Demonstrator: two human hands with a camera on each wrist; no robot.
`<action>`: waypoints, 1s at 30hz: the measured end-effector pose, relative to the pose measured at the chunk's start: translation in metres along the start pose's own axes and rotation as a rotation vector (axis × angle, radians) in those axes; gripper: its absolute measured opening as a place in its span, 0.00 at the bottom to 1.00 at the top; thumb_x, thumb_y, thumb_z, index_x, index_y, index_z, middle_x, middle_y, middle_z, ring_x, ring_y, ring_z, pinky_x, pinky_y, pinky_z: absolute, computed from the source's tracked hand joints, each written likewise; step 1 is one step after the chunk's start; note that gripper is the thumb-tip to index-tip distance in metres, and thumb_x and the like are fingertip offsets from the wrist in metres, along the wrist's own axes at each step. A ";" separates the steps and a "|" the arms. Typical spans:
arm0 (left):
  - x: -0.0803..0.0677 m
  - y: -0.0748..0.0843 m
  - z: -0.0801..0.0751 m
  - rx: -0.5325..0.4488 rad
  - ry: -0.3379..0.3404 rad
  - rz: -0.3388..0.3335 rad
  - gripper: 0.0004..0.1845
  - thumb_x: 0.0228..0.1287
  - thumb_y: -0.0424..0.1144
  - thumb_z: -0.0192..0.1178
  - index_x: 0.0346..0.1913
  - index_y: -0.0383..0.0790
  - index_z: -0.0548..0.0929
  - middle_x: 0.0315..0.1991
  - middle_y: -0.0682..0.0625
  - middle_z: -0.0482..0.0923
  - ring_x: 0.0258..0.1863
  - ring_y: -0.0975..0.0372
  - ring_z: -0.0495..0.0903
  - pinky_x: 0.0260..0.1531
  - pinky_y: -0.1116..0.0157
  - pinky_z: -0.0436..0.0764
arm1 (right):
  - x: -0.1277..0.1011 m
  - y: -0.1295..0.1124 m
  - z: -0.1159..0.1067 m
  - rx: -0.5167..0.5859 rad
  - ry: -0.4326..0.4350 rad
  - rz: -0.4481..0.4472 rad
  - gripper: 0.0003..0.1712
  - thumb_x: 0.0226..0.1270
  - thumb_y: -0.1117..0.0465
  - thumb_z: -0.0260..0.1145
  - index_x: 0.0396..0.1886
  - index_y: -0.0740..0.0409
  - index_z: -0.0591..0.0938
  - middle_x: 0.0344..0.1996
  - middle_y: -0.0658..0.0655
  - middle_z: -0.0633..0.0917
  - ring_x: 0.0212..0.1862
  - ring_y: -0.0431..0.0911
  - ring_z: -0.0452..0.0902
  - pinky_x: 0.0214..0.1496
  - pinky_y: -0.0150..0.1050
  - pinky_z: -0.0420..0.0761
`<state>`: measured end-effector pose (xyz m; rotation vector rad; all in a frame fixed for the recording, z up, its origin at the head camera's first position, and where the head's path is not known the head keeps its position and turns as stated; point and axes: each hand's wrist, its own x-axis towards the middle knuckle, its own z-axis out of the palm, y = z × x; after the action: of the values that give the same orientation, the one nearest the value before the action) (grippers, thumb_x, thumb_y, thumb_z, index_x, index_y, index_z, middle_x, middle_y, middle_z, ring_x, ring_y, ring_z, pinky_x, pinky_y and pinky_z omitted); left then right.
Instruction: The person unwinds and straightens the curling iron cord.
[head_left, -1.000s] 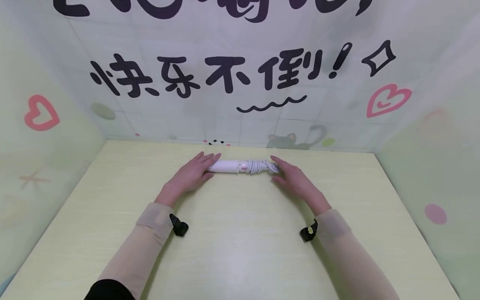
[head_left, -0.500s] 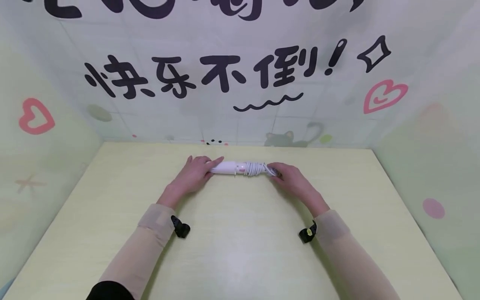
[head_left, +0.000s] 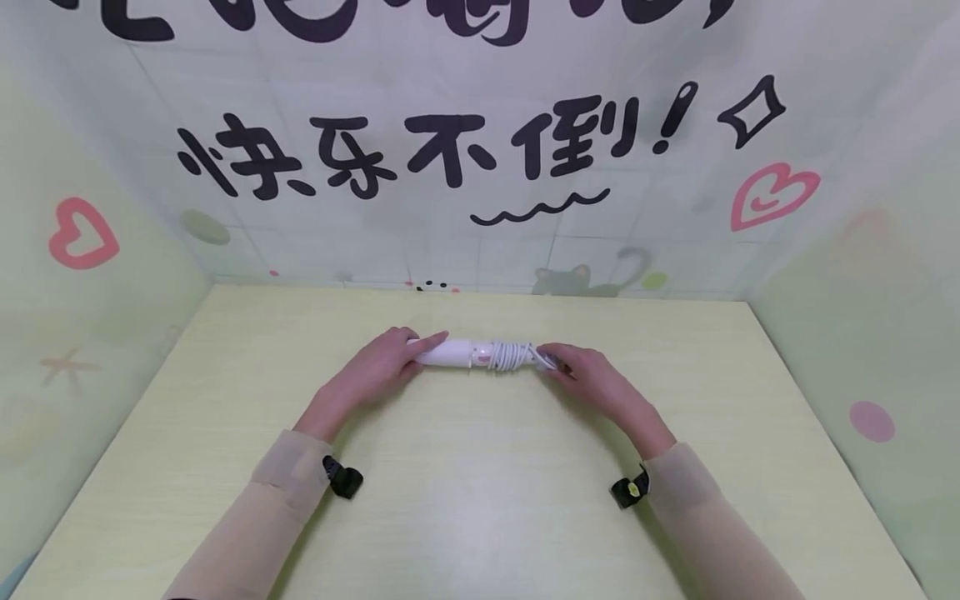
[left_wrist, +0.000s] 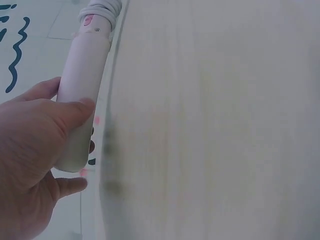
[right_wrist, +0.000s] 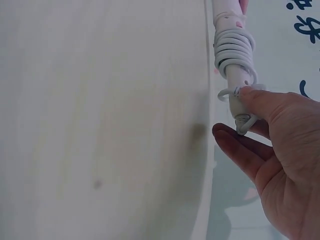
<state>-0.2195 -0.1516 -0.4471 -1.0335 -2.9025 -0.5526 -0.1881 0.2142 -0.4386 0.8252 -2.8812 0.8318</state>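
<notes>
A white hair iron [head_left: 446,353] with a wide smooth sleeve lies crosswise between my hands in the head view. White cord [right_wrist: 234,47] is wound several times round its slimmer handle. My left hand [head_left: 375,371] grips the sleeve's left end; in the left wrist view the thumb lies over the sleeve [left_wrist: 82,70] and other fingers are behind it. My right hand [head_left: 596,382] holds the cord end between thumb and fingers. In the right wrist view the thumb presses near the cord's loop, with a fingertip by the tail end [right_wrist: 242,124]. Whether the iron touches the table is unclear.
A pale wooden table [head_left: 480,492] spreads beneath both arms. Behind it stands a printed white backdrop [head_left: 420,242] with black lettering, and pale side walls [head_left: 885,333] flank it. Each wrist carries a small black camera [head_left: 345,479].
Both hands have closed round the hair iron's ends, the right fingers having come down onto the cord end. The iron and both hands have shifted slightly toward the person.
</notes>
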 end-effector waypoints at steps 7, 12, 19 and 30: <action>-0.012 0.012 -0.010 -0.046 0.066 0.091 0.34 0.67 0.26 0.66 0.75 0.48 0.73 0.51 0.38 0.76 0.50 0.47 0.75 0.53 0.50 0.76 | -0.015 -0.006 -0.006 0.030 0.039 -0.030 0.21 0.72 0.69 0.68 0.62 0.62 0.81 0.49 0.58 0.87 0.40 0.44 0.81 0.43 0.44 0.82; -0.020 0.016 -0.015 -0.041 0.111 0.158 0.33 0.66 0.25 0.66 0.73 0.44 0.75 0.49 0.37 0.77 0.49 0.45 0.75 0.52 0.49 0.76 | -0.024 -0.012 -0.011 0.055 0.105 -0.089 0.25 0.70 0.69 0.70 0.65 0.63 0.79 0.45 0.57 0.87 0.37 0.43 0.78 0.39 0.42 0.80; -0.026 0.019 -0.020 -0.080 0.088 0.143 0.32 0.67 0.26 0.66 0.73 0.45 0.75 0.49 0.41 0.77 0.48 0.50 0.75 0.50 0.51 0.76 | -0.032 -0.015 -0.010 0.041 0.217 -0.187 0.28 0.66 0.72 0.72 0.65 0.69 0.77 0.39 0.56 0.85 0.36 0.44 0.79 0.35 0.39 0.79; -0.024 0.029 -0.028 -0.129 0.081 0.109 0.30 0.67 0.30 0.69 0.72 0.45 0.77 0.49 0.44 0.78 0.45 0.54 0.75 0.44 0.55 0.77 | -0.037 -0.017 -0.012 -0.043 0.397 -0.295 0.32 0.62 0.75 0.73 0.65 0.72 0.75 0.37 0.58 0.85 0.31 0.44 0.75 0.29 0.38 0.76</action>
<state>-0.1865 -0.1547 -0.4144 -1.1473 -2.7523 -0.7657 -0.1492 0.2265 -0.4264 0.9280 -2.3565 0.7912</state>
